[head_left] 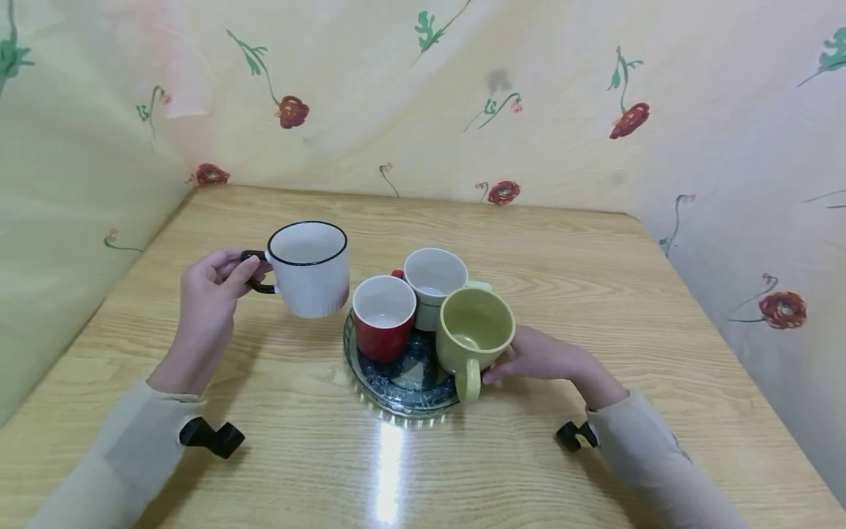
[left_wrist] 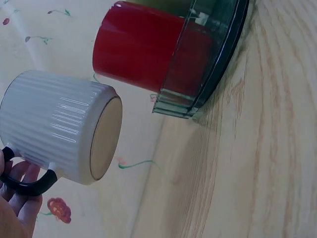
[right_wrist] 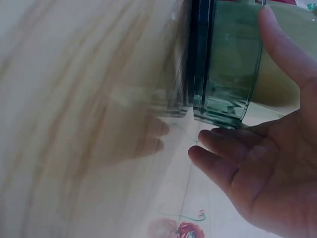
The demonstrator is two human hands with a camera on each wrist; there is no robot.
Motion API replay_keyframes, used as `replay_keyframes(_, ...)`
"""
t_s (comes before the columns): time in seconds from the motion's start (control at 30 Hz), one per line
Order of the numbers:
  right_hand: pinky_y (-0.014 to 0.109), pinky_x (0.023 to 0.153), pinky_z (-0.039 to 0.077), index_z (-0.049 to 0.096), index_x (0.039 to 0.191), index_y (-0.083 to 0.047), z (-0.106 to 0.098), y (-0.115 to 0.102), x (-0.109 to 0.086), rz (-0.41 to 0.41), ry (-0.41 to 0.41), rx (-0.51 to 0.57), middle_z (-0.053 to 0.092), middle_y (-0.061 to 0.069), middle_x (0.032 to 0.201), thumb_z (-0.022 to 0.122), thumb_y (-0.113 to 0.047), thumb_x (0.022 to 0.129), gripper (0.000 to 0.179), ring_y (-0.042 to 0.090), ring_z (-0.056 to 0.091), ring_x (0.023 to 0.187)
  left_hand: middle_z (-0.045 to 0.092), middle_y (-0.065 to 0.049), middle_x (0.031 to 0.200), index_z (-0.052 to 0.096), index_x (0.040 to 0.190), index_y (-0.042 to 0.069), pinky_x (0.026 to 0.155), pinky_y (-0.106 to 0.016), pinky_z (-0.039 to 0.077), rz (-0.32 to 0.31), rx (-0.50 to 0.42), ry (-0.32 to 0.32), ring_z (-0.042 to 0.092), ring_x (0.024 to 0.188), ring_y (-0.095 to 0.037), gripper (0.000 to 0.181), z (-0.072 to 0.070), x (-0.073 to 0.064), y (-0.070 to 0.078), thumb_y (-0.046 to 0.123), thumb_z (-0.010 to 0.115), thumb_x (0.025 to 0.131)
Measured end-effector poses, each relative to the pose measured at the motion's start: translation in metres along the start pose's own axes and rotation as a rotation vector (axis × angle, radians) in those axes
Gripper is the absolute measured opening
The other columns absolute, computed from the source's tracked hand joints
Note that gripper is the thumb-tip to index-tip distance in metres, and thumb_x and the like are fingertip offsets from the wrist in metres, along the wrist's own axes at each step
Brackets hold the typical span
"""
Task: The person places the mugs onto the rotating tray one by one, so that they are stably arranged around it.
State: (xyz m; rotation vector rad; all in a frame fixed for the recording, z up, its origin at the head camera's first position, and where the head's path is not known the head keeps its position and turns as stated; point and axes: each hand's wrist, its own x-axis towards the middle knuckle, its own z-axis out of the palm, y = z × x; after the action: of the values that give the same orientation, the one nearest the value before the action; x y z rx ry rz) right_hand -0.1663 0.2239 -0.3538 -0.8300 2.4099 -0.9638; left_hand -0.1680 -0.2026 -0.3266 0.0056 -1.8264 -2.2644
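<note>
My left hand (head_left: 211, 294) grips the black handle of a white enamel mug (head_left: 313, 290) with a black rim. That mug hangs upright above the table, left of a round clear glass tray (head_left: 411, 400); the left wrist view shows its ribbed side and base. On the tray's dark blue patterned base stand a red mug (head_left: 383, 341), white inside, a pale mug (head_left: 428, 317) with a light green handle, and a yellow-green mug (head_left: 472, 327). My right hand (head_left: 538, 353) is against the tray's right side, its thumb touching the glass wall (right_wrist: 228, 106), its fingers loosely extended.
The wooden table (head_left: 277, 455) carries the tray near its middle. A floral-patterned cloth (head_left: 396, 103) hangs behind the table and along both sides. Black camera mounts (head_left: 211, 437) stick out from both sleeves. Light glares off the tabletop in front of the tray.
</note>
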Motion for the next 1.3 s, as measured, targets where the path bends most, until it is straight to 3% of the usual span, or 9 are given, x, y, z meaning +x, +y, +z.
replay_keyframes(0.17,0.06,0.112,0.031,0.035,0.144,-0.002,0.002,-0.006,-0.004,0.001,0.007,0.001,0.048,0.018,0.143,0.081,-0.023,0.076,0.085,0.039,0.043,0.134,0.074,0.004,0.082,0.066,0.089,0.008,0.075,-0.016,0.057,0.018,-0.042,-0.003,0.072,0.078,-0.005,0.005,-0.003,-0.01,0.002,0.004,0.064,0.091)
replay_keyframes(0.4,0.058,0.111,0.035,0.039,0.141,-0.002,0.009,-0.009,-0.006,0.0,0.018,-0.008,0.052,0.016,0.139,0.08,-0.024,0.078,0.079,0.037,0.048,0.131,0.074,0.002,0.081,0.067,0.089,0.007,0.073,-0.016,0.058,0.051,-0.083,-0.007,0.072,0.076,-0.006,0.006,-0.01,-0.024,0.003,0.002,0.063,0.091)
replay_keyframes(0.73,0.058,0.111,0.034,0.034,0.144,-0.002,0.012,-0.01,-0.008,-0.011,0.031,0.001,0.051,0.017,0.139,0.08,-0.023,0.077,0.084,0.036,0.048,0.13,0.074,-0.001,0.078,0.068,0.087,0.006,0.071,-0.018,0.059,0.075,-0.143,-0.043,0.071,0.073,-0.007,0.011,-0.014,-0.041,0.002,-0.002,0.062,0.091)
replay_keyframes(1.07,0.059,0.112,0.033,0.032,0.145,-0.003,0.013,-0.007,-0.011,-0.017,0.037,0.002,0.049,0.017,0.141,0.08,-0.024,0.077,0.085,0.038,0.046,0.133,0.074,0.0,0.08,0.069,0.089,0.007,0.072,-0.018,0.058,0.045,-0.089,-0.075,0.071,0.075,-0.008,0.013,-0.016,-0.057,0.0,-0.003,0.06,0.091)
replay_keyframes(1.3,0.058,0.111,0.035,0.035,0.144,-0.003,0.013,-0.009,-0.012,-0.007,0.045,-0.003,0.052,0.015,0.138,0.08,-0.024,0.078,0.083,0.036,0.048,0.13,0.074,0.0,0.081,0.07,0.092,0.008,0.075,-0.016,0.057,0.027,-0.056,-0.15,0.071,0.078,-0.007,0.018,-0.02,-0.064,-0.004,-0.005,0.058,0.092)
